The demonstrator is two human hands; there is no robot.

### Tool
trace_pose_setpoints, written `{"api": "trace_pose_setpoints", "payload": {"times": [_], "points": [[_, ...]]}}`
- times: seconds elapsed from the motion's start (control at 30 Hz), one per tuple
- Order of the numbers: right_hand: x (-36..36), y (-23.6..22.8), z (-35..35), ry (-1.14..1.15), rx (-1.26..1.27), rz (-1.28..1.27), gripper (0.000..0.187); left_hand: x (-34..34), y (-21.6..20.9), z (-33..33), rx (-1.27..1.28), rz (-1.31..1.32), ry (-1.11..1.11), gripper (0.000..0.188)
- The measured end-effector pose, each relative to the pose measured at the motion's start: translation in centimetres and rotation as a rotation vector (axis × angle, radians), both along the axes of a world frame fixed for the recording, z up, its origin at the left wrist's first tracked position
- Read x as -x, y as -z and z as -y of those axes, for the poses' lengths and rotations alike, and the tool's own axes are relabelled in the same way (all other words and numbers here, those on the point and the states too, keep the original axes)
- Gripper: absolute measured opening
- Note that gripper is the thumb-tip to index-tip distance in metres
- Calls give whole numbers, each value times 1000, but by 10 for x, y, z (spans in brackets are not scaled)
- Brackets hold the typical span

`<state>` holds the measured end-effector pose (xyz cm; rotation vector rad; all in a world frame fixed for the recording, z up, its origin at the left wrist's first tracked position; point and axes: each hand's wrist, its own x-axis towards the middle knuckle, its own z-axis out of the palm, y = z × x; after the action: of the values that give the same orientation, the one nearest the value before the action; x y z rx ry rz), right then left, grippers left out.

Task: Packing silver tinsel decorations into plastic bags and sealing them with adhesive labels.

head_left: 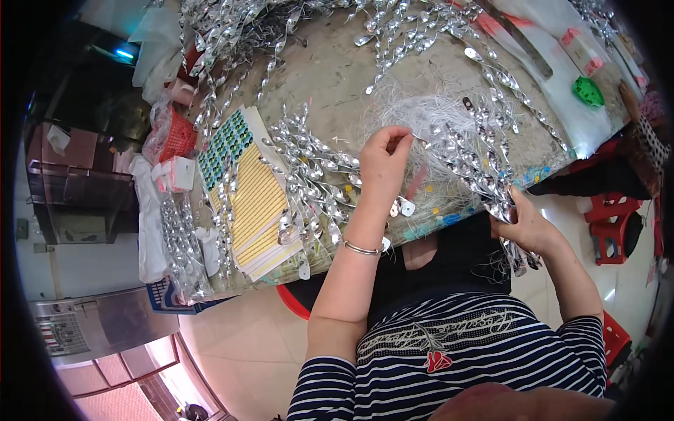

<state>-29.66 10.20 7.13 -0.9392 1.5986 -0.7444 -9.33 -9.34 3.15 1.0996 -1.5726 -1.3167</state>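
Note:
My right hand point(525, 223) is wrapped round a bundle of twisted silver foil strips point(472, 163) at the table's near right edge. The strips fan out up and left from my fist, and their other ends hang below it. My left hand point(386, 160) is raised over the table, thumb and fingertips pinched together beside the strips' far tips. Whatever lies in that pinch is too small to make out. Beneath and behind the strips spreads a tangle of clear thin thread point(407, 105). Left of my left wrist lies another pile of twisted silver strips point(309, 165).
Sticker sheets point(256, 203), green and yellow, lie at the table's left. More silver strips point(232, 31) cover its far side. A red basket point(181, 133) stands at the left edge, a green dish point(588, 91) at the far right. Red stools point(609, 221) stand on the floor at right.

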Motion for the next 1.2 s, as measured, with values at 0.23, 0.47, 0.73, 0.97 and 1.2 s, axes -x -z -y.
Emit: {"api": "trace_pose_setpoints", "payload": {"times": [0.23,0.47,0.73,0.97,1.2], "points": [[-3,-17,-20,152,63,122,62,9,6,-2,424,167,-9,12],[-3,-51,-2,274,244,301,42,9,12,-4,754,188,-34,11],[-13,-71,103,80,261,349,18,1,3,-16,811,268,-8,14],[-19,-30,121,52,167,340,23,-4,11,-17,856,234,5,21],[-24,-27,134,30,197,243,26,-11,9,-14,893,216,28,19]]}}
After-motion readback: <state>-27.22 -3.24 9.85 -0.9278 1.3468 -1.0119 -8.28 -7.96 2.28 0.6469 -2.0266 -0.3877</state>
